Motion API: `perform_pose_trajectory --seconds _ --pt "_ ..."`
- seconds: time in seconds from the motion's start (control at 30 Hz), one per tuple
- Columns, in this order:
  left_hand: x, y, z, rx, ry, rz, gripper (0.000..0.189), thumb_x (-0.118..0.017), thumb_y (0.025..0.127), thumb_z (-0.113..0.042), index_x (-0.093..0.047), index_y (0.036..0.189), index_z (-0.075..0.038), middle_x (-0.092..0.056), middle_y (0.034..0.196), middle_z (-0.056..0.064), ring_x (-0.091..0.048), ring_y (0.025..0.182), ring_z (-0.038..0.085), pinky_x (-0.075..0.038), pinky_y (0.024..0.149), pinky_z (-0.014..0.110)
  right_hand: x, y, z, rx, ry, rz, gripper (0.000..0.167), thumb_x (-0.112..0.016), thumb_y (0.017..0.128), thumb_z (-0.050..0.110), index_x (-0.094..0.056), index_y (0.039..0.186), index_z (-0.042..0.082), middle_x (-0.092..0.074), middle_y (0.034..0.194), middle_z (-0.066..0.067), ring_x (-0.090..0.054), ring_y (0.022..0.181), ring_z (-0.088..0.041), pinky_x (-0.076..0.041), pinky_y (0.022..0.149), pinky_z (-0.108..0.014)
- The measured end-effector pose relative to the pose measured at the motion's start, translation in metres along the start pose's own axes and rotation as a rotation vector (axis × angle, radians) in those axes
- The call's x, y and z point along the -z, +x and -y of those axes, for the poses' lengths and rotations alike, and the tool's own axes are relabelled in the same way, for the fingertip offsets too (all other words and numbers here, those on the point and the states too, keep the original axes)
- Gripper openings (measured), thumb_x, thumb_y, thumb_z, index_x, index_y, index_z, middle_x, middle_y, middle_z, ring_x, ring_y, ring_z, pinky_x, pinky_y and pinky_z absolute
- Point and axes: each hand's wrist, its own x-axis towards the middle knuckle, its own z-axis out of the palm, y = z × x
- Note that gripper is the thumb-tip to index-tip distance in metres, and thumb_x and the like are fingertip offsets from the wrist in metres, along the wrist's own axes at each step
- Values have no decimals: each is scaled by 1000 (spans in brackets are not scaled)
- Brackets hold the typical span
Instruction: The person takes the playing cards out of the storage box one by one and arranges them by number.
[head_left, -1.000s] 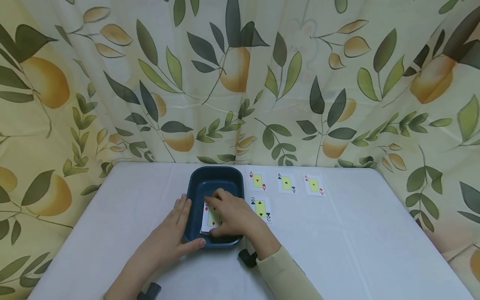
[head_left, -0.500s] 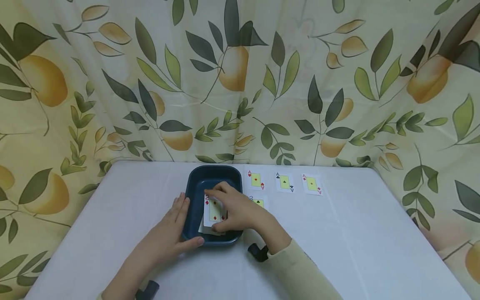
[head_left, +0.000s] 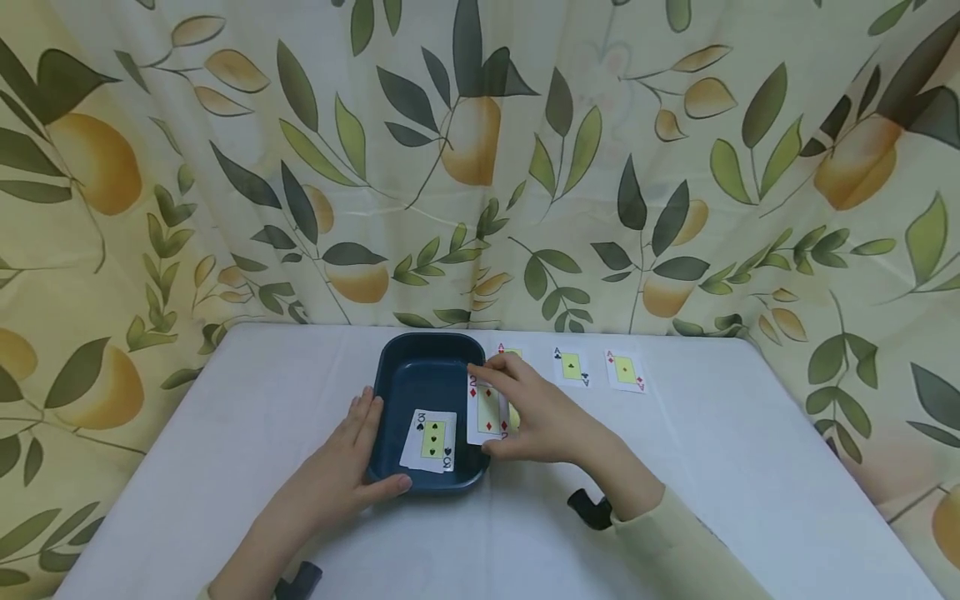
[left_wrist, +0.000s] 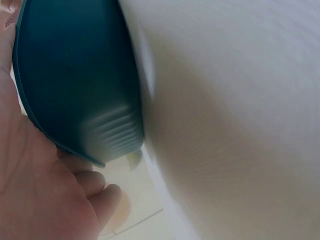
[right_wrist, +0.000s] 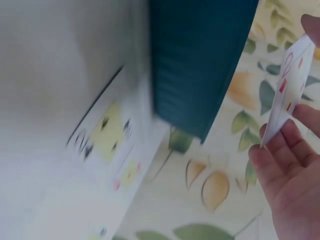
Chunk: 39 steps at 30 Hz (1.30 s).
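Between thumb and fingers my right hand (head_left: 540, 417) pinches a two of diamonds playing card (head_left: 486, 412), raised over the right rim of a dark blue tray (head_left: 427, 375). The right wrist view shows that card (right_wrist: 289, 87) edge-on in the fingertips. My left hand (head_left: 337, 467) lies against the tray's left side, fingers extended and thumb along the near rim. Inside the tray, a black-suited card with three pips (head_left: 432, 440) tops a small, uneven pile. A two of clubs (right_wrist: 107, 132) lies on the table beside the tray, mostly hidden by my right hand in the head view.
Along the back, right of the tray, lie an ace of hearts (head_left: 510, 351), partly covered by my hand, an ace of clubs (head_left: 572, 367) and an ace of diamonds (head_left: 626, 370). A white cloth (head_left: 750, 500) covers the table. A fruit-patterned curtain (head_left: 555, 250) hangs behind.
My right hand has lifted the two of diamonds off the pile and carried it right to the tray's edge, exposing the three-pip card. The left hand has stayed in place.
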Motion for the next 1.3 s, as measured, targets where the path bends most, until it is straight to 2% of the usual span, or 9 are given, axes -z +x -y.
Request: perform_pose_trajectory --seconds 0.3,0.47,0.7,1.13,1.3 --pt "1 -1 -2 6 -1 7 118 -57 80 -79 -14 160 -4 -5 168 14 -14 153 35 -33 112 59 16 -20 -26 -25 -70 -31 89 -85 70 36 -46 150 25 -44 137 5 -49 116 -12 -53 92 -32" --pt "0 -2 -2 4 -10 6 117 -58 81 -78 -14 160 -5 -5 168 13 -13 153 35 -33 112 59 19 -28 -41 -57 -128 -16 91 -86 69 36 -47 149 23 -45 138 4 -50 115 -14 -54 89 -32" --pt "-1 -1 0 4 -4 1 117 -58 81 -78 -13 160 -6 -4 168 12 -13 153 33 -33 112 58 26 -39 -59 -102 -174 6 91 -87 68 33 -47 149 20 -46 140 0 -50 121 -19 -54 93 -37" --pt "-1 0 2 -2 -12 1 118 -59 80 -79 -13 160 -5 -4 168 12 -12 154 33 -33 113 57 31 -52 -82 -145 -211 5 91 -86 66 30 -49 148 14 -48 134 -1 -51 112 -16 -51 90 -35" --pt "-1 -1 2 3 -9 -6 118 -58 79 -80 -13 160 -6 -4 168 12 -12 154 33 -33 113 57 30 -54 -88 -191 -223 19 92 -88 66 30 -48 148 12 -49 133 -4 -52 108 -18 -51 90 -37"
